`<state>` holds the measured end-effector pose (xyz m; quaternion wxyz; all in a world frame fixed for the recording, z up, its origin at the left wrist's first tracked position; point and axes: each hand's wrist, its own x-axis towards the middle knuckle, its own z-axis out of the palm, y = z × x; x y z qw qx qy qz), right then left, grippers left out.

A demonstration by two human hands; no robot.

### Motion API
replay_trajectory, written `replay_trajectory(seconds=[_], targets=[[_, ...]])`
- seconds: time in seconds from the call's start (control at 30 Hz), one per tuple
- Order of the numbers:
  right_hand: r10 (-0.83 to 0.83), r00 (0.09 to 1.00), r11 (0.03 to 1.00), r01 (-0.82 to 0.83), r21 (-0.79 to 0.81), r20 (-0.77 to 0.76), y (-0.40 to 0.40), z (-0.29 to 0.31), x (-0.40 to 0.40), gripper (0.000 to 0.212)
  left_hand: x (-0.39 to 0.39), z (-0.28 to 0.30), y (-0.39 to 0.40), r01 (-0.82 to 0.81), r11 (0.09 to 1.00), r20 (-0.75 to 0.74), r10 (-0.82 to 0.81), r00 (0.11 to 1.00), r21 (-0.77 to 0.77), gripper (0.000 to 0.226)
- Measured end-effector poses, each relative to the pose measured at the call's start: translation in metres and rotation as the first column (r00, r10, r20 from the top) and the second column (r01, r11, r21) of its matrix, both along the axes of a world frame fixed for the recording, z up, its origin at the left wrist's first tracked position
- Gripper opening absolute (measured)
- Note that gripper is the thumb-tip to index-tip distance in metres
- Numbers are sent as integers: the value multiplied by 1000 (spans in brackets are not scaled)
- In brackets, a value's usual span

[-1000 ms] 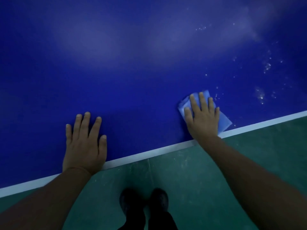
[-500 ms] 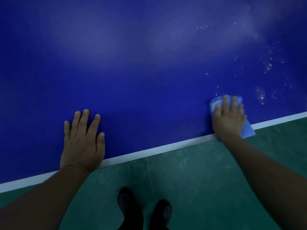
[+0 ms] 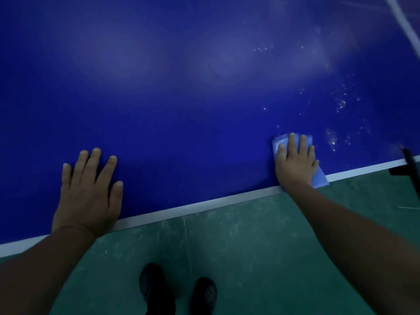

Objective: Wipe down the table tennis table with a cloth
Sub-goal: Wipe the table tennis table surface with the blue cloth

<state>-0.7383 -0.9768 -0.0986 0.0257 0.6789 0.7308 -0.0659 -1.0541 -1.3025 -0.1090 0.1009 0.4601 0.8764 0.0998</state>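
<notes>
dim light falls on the glossy blue table tennis bench (image 3: 181,110), where the right hand (image 3: 295,162) presses a folded light-blue cloth (image 3: 319,177) flat-fingered near the white edge, left hand (image 3: 88,194) splayed empty, pale droplets (image 3: 334,139) beyond seemingly unwiped.

The floor (image 3: 261,251) is dull green, scuffed with pale marks, and a thin seam runs across it toward the viewer. Two dark shoes (image 3: 177,292) stand on it at the bottom edge. A black bracket (image 3: 406,167) juts in at the right edge. The light is dim, with soft pale reflections on the glossy blue surface above.
</notes>
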Motion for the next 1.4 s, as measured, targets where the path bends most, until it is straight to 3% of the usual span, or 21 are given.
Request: replay_trajectory(seconds=[0.07,0.1,0.23,0.3,0.4,0.47,0.53,0.57,0.63,0.7,0.77,0.83,0.87,1.03,1.1,1.17,1.23,1.27,1.3,1.33,1.4], targets=[[-113,993,994,113,-8,-34,-11,2,-20,58,1,1,0,0,1000,-7,0,1000,-5,68],[-62,997,998,61,-20,-40,-27,-1,-35,58,2,1,1,-5,1000,-12,5,1000,-8,68],[484,875,873,-484,-66,-17,-84,-13,-39,62,0,-2,0,-9,998,-55,5,998,-64,69],[424,906,905,-423,-32,16,-43,-8,0,63,-2,-5,1,-12,995,-69,5,998,-97,70],[-9,999,1000,10,-26,37,32,4,63,58,0,-4,4,-38,989,-83,26,996,-140,71],[-147,989,989,147,-25,9,50,5,66,58,12,2,11,-97,989,-99,86,991,-115,71],[-17,1000,999,18,31,-4,35,-2,34,57,36,11,27,-140,986,-88,132,987,-88,70],[151,988,987,-150,56,-23,19,-6,17,55,53,16,40,-145,987,-75,140,987,-73,68],[606,796,794,-604,62,-5,-16,-11,-5,55,87,23,73,-129,991,-46,127,991,-41,67],[903,430,430,-903,5,-14,-21,-10,1,55,115,27,111,-74,997,-21,74,997,-12,66],[991,129,129,-992,3,-35,18,-11,14,53,132,29,148,-12,999,-20,13,1000,39,63],[1000,29,29,-1000,4,5,77,-11,-1,52,134,30,176,-8,998,-31,10,999,70,62],[996,81,80,-997,7,34,109,-11,-18,54,132,29,186,-42,996,-27,44,999,74,62],[770,638,639,-769,16,-14,217,-6,-102,65,127,24,170,-320,946,-14,322,947,55,62],[682,730,731,-680,60,-34,189,-9,-106,61,127,21,140,-425,904,-15,426,905,35,64],[811,583,585,-802,125,-57,123,-15,-88,56,124,17,106,-524,852,-40,524,851,4,67],[969,235,244,-960,133,-78,70,-20,-56,52,121,12,82,-579,815,-50,577,815,-27,71],[990,115,124,-986,112,-85,69,-18,-51,52,119,9,75,-590,806,-47,589,807,-40,72],[993,70,78,-994,79,-96,82,-14,-56,52,119,6,70,-593,804,-43,592,805,-47,72],[990,124,130,-988,88,-65,99,-13,-67,53,119,4,68,-594,804,-42,592,805,-43,71],[925,379,380,-923,66,-23,136,-7,-99,55,119,2,70,-583,812,-56,581,812,-25,70]])
